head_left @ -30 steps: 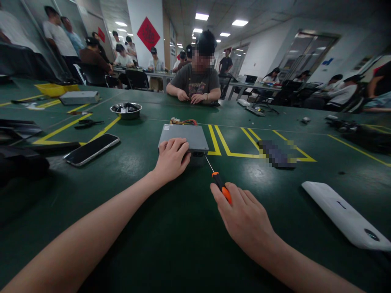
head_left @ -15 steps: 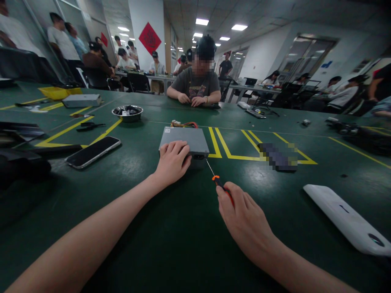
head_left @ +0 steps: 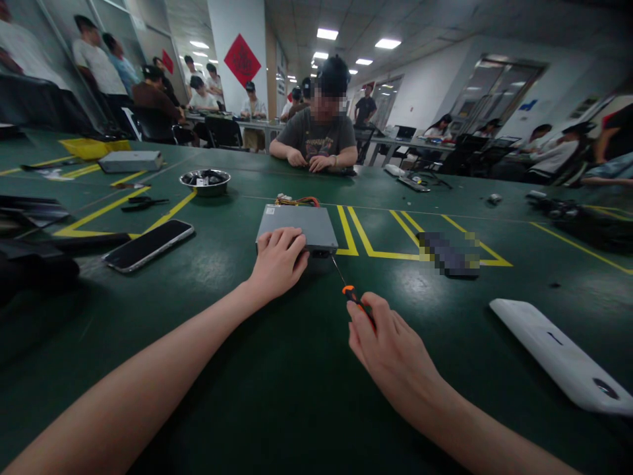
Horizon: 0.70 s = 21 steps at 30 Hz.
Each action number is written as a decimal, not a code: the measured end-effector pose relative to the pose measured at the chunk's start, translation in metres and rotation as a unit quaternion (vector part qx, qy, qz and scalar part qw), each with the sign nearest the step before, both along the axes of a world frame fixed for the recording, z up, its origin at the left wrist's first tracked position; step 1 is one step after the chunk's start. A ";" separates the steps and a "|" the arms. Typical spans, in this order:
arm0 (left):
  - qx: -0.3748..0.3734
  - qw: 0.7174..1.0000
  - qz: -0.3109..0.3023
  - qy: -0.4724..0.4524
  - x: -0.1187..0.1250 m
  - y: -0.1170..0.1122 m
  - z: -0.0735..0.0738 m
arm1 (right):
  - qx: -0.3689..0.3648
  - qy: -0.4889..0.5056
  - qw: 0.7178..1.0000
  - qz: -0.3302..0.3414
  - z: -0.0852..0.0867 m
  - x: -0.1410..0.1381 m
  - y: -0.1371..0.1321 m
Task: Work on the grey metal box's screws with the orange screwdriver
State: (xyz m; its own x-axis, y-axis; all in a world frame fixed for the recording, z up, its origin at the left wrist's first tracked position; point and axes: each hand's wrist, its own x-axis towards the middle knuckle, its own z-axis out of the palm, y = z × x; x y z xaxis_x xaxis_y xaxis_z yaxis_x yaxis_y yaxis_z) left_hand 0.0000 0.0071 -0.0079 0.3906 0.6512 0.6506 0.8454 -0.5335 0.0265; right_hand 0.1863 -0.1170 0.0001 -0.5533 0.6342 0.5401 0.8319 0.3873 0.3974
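A grey metal computer power supply [head_left: 311, 221] lies on the green table, its socket side facing me and a bundle of coloured wires behind it. My left hand [head_left: 281, 260] grips it at the front left, fingers bent over the top and thumb down the front face. In my right hand [head_left: 388, 336] is a screwdriver [head_left: 349, 292] with a black and orange handle, fingers closed around it. Its thin shaft slants up to the lower right front corner of the power supply. Whether the tip sits in a screw is too small to tell.
A phone [head_left: 150, 245] and a metal bowl of small parts [head_left: 205, 183] are on the left, with another grey metal box [head_left: 131, 161] farther back. To the right lie a blurred dark object [head_left: 450, 254] and a white oblong device [head_left: 558, 353]. A person [head_left: 319, 135] sits opposite.
The screwdriver and my right hand have shifted very slightly left. My left hand keeps its grip on the power supply, which stays in place.
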 end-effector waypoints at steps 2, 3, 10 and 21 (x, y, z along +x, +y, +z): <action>-0.002 1.000 -0.001 -0.002 0.000 0.000 0.000 | 0.009 -0.008 1.000 0.015 0.001 -0.001 -0.001; -0.003 1.000 -0.001 -0.003 0.000 0.000 0.000 | 0.010 -0.012 1.000 0.024 0.002 -0.001 -0.001; -0.009 1.000 -0.005 -0.008 0.000 0.001 -0.001 | 0.013 -0.021 1.000 0.005 0.008 0.002 -0.005; -0.005 1.000 -0.003 -0.004 0.000 0.001 -0.001 | 0.006 -0.028 1.000 0.012 -0.003 -0.003 -0.005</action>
